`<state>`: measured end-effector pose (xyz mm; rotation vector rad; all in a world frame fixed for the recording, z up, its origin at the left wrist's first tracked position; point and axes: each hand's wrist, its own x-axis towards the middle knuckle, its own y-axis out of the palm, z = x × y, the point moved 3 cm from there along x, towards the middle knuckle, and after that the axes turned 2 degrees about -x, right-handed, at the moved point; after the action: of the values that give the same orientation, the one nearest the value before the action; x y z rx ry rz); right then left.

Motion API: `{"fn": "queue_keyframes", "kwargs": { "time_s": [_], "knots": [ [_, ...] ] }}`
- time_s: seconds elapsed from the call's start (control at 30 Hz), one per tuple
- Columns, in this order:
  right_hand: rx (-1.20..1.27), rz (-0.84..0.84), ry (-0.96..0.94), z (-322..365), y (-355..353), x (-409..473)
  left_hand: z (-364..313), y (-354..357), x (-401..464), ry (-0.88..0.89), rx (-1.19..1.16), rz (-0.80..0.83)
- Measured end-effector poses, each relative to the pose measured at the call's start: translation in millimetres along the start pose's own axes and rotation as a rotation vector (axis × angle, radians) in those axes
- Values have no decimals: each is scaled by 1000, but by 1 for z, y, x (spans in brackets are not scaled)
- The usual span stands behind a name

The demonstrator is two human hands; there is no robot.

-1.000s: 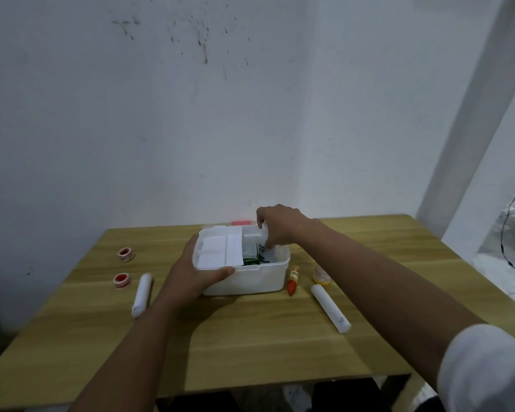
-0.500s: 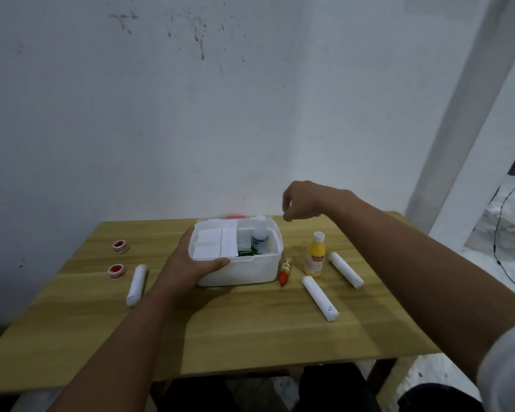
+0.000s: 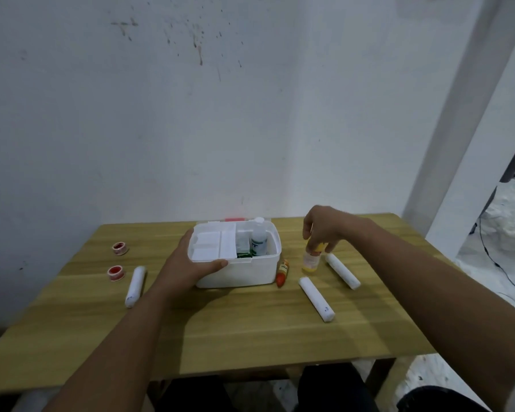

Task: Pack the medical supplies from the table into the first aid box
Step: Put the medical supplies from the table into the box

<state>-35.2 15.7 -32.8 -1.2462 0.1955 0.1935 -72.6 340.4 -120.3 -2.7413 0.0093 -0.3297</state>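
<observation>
The near left corner of the open first aid box point(image 3: 238, 270) is still clasped by the left hand point(image 3: 188, 263), while beyond it the white bottle point(image 3: 259, 239) has been left standing in the right compartment. The right hand point(image 3: 324, 230), lifted clear half a second ago, has been brought down around the top of the yellow bottle point(image 3: 310, 258) on the table point(image 3: 250, 331), fingers closing on it, so this is judged the next item. Three white rolls, two red tape spools and an orange tube remain unpacked; no label is legible.
</observation>
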Motion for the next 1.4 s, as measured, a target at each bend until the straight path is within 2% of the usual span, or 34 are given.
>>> {"fn": "queue_keyframes", "kwargs": {
  "time_s": [0.23, 0.37, 0.47, 0.57, 0.7, 0.9, 0.97, 1.07, 1.17, 1.23, 1.33, 1.4],
  "knots": [
    [144, -220, -213, 50, -60, -11, 8, -1, 5, -5, 4, 5],
    [157, -204, -296, 77, -38, -4, 11, -1, 7, -6, 26, 5],
    [130, -259, -333, 90, -18, 3, 13, -1, 8, -9, 32, 8],
    [98, -238, -341, 97, -3, 11, 16, -1, 9, -19, 35, 20],
    [-135, -218, -348, 96, 23, 16, 19, -1, 10, -34, 45, 15],
    [-240, -177, -328, 85, 44, 26, 20, -1, 9, -45, 51, 13],
    [-258, -209, -362, 89, 40, 24, 20, -1, 9, -47, 47, 24],
    [-133, -352, -379, 86, 21, 16, 18, 0, 8, -33, 47, 26],
    [-2, -465, -285, 65, 9, 15, 14, 0, 7, -22, 34, 9],
    [-45, -355, -198, 48, 14, 17, 11, 1, 7, -11, 34, 9],
    [-107, -6, -144, 31, 39, 14, 11, 1, 7, 0, 47, 1],
    [-159, 75, -179, 27, 54, 11, 12, 0, 8, -4, 43, -4]
  ]
}}
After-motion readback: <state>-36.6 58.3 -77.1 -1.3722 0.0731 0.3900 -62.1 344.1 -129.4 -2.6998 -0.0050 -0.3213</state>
